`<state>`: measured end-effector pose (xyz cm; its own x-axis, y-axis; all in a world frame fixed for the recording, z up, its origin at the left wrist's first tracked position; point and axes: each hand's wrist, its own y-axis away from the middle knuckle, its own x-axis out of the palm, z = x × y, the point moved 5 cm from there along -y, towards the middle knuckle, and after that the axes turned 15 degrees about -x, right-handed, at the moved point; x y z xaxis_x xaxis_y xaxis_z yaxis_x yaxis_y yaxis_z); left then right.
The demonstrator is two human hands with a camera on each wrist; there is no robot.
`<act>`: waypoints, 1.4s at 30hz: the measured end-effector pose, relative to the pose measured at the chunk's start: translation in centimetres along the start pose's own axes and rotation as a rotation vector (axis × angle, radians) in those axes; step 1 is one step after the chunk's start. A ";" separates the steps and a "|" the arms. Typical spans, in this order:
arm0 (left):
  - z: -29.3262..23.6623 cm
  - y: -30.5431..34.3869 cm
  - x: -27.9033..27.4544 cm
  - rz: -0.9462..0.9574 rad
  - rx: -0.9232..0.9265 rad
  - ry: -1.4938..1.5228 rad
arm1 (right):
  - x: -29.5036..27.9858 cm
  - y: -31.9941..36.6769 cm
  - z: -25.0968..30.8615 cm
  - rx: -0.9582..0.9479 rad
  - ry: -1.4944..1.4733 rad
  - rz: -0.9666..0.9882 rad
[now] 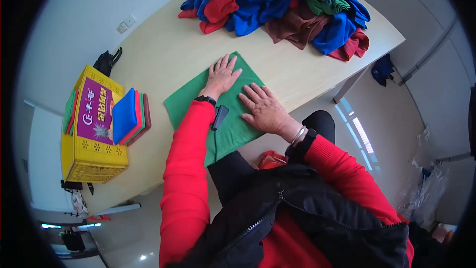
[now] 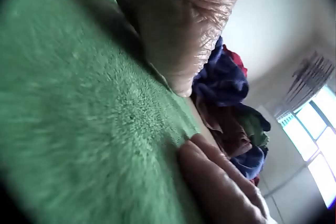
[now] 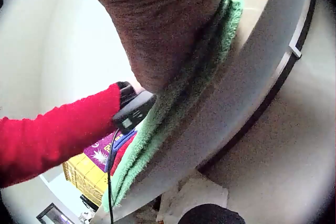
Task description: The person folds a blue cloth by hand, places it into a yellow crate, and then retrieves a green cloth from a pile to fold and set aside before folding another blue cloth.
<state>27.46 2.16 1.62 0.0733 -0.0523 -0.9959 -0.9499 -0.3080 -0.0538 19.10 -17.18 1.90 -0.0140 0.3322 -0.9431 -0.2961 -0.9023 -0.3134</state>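
A green cloth (image 1: 198, 99) lies flat at the table's near edge, seen close up in the left wrist view (image 2: 94, 113). My left hand (image 1: 222, 77) rests palm down on its upper part, fingers straight and slightly spread. To the right, my right hand (image 1: 267, 110) presses flat on the cloth near its right edge, fingers spread. The right wrist view shows layered edges of the green cloth (image 3: 142, 148) along the table edge, under my right hand (image 3: 163, 24). Neither hand grips anything.
A heap of blue, red, brown and green cloths (image 1: 263, 0) covers the table's far side. At the left stands a yellow crate (image 1: 94, 156) with folded cloths (image 1: 126, 116) against it. A black item (image 1: 105, 63) lies behind the crate.
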 end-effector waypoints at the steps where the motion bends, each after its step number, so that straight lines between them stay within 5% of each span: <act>1: 0.9 1.4 0.0 0.001 0.002 0.010 | 0.2 0.0 0.0 -0.010 -0.008 0.007; 9: 3.2 21.8 -2.0 -0.044 0.020 0.030 | 1.0 -0.1 -0.1 -0.037 0.023 -0.044; 17: 10.6 29.5 -2.8 -0.062 -0.253 0.092 | 0.1 0.4 0.5 -0.028 0.059 -0.019; 20: 10.7 30.1 -3.2 -0.064 -0.302 0.062 | -0.8 0.6 0.1 0.008 0.036 0.118; 34: 10.1 23.1 -3.3 -0.126 -0.189 0.058 | 0.3 -2.6 -1.3 0.036 0.037 0.025; 42: 9.0 19.1 -6.0 0.026 -0.136 0.105 | -0.2 -0.5 0.4 -0.043 0.029 -0.042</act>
<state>6.14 5.17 5.96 0.0871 -0.1590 -0.9834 -0.9026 -0.4304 -0.0104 18.89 -16.67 2.30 0.0256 0.3625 -0.9316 -0.2545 -0.8989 -0.3567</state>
